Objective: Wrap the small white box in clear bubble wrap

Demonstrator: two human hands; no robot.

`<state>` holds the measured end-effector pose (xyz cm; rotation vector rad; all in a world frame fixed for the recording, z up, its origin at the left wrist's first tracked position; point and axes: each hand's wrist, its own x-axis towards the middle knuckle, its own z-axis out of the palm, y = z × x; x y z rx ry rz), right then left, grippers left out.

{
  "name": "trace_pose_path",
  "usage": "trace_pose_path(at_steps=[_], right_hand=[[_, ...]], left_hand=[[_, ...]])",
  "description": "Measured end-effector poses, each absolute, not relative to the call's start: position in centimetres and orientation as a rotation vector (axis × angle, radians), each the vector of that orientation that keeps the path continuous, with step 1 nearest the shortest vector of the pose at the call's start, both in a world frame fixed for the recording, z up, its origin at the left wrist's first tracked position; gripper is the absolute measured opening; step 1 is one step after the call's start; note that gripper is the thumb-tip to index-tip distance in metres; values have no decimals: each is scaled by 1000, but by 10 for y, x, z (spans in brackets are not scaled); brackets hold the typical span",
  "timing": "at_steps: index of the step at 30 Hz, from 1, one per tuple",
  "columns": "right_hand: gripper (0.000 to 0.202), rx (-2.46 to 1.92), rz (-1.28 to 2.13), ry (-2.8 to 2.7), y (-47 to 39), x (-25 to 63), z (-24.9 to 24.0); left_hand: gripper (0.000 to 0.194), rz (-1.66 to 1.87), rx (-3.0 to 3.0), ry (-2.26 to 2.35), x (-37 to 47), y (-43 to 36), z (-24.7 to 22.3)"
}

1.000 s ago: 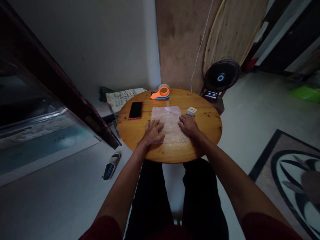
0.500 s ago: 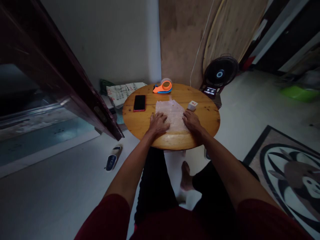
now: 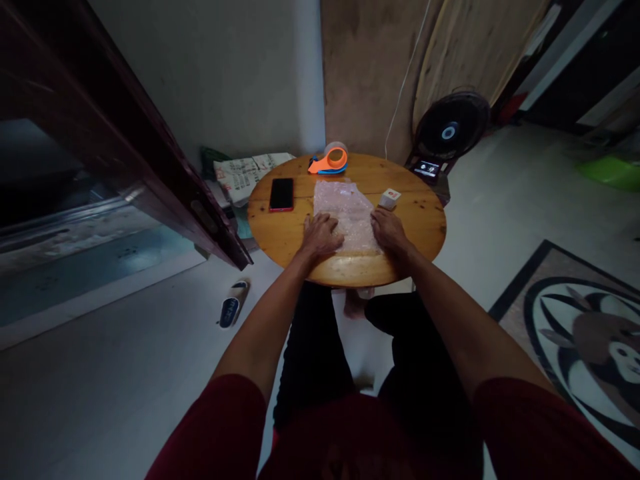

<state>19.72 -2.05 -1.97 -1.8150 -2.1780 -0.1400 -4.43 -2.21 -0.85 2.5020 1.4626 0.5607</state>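
Observation:
A sheet of clear bubble wrap (image 3: 350, 212) lies flat on a round wooden table (image 3: 270, 230). My left hand (image 3: 321, 235) rests on its left side, fingers spread over the plastic. At the right edge of the wrap, my right hand (image 3: 389, 230) lies with its fingers stretched out, pressing down. Just beyond those fingers stands a small white box (image 3: 389, 198) with a red mark on top. An orange and blue tape dispenser (image 3: 330, 160) with a roll of tape sits at the table's far edge.
A phone with a red edge (image 3: 281, 195) lies at the table's left. Behind it is a printed bag (image 3: 245, 175). A dark round fan (image 3: 453, 130) stands to the right. A slipper (image 3: 233, 305) is on the floor beside a door edge (image 3: 220, 233).
The view has shifted slightly, so the table sits higher in the picture. My foot has moved back under the table. Both hands stay on the bubble wrap.

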Motion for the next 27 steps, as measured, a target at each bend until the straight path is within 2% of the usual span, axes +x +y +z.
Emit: trace_pose_path(at_steps=[17, 21, 27], right_hand=[[33, -1860, -199, -2175, -16, 200, -21], [31, -1853, -225, -2174, -17, 199, -20], [33, -1853, -257, -2164, -22, 194, -17]], left_hand=[[50, 533, 2453, 1502, -45, -25, -8], [45, 619, 2470, 1504, -46, -27, -10], [48, 668, 2467, 1485, -48, -26, -16]])
